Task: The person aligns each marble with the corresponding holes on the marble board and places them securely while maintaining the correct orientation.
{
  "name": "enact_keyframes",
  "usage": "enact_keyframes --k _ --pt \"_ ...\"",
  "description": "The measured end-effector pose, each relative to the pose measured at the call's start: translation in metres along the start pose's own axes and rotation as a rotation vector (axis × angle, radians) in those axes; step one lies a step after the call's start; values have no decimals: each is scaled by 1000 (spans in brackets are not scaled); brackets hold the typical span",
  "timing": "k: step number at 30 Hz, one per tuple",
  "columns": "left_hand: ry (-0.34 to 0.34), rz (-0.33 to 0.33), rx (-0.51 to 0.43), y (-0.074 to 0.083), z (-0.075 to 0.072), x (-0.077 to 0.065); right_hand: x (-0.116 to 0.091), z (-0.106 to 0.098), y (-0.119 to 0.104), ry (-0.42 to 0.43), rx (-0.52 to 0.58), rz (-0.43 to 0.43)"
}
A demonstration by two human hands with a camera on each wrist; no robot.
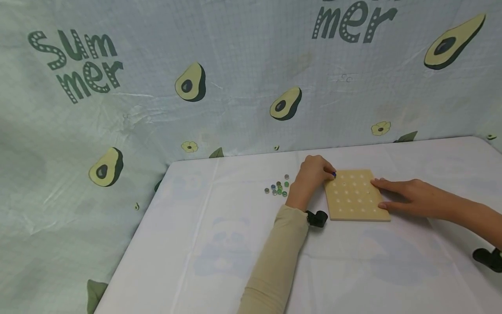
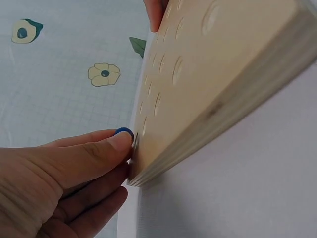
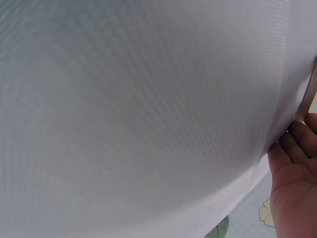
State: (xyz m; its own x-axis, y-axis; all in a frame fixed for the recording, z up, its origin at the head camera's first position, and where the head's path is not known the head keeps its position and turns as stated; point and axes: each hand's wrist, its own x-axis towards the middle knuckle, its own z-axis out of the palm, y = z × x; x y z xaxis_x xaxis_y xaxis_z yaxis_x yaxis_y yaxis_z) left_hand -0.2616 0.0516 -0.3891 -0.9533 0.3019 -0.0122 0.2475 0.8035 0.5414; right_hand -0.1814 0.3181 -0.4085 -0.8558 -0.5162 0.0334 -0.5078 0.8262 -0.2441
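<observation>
My left hand pinches a small blue marble between thumb and forefinger at the far left corner of a wooden board. The square, pale board has rows of shallow round hollows and lies flat on the table. In the left wrist view the marble shows just past the thumb tip, close over the hollows near the corner. On the opposite side, my right hand rests its extended fingers and thumb against the board's right edge. The right wrist view shows that hand beside a sliver of the board.
Left of my left hand lies a loose cluster of several glass marbles, green, blue and clear. A white cloth covers the table. Behind it hangs a pale sheet printed with avocados.
</observation>
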Motion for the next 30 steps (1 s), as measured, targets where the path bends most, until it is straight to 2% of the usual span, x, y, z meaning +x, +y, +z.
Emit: enact_keyframes --k 5,13,16,20,25,30 --pt "7 11 -3 0 0 -1 0 0 1 -9 12 11" --pt "-61 81 -31 -10 -9 -4 -1 0 3 -26 18 17" --pt "-60 136 -32 -21 -17 -6 0 -1 2 -37 21 20" --pt "-58 203 14 -40 -34 -11 0 -2 0 -32 20 14" --pt "-89 224 113 -64 -54 -24 0 -3 0 -26 16 15" --pt "-61 263 94 -91 -75 -42 0 -4 0 -37 26 30"
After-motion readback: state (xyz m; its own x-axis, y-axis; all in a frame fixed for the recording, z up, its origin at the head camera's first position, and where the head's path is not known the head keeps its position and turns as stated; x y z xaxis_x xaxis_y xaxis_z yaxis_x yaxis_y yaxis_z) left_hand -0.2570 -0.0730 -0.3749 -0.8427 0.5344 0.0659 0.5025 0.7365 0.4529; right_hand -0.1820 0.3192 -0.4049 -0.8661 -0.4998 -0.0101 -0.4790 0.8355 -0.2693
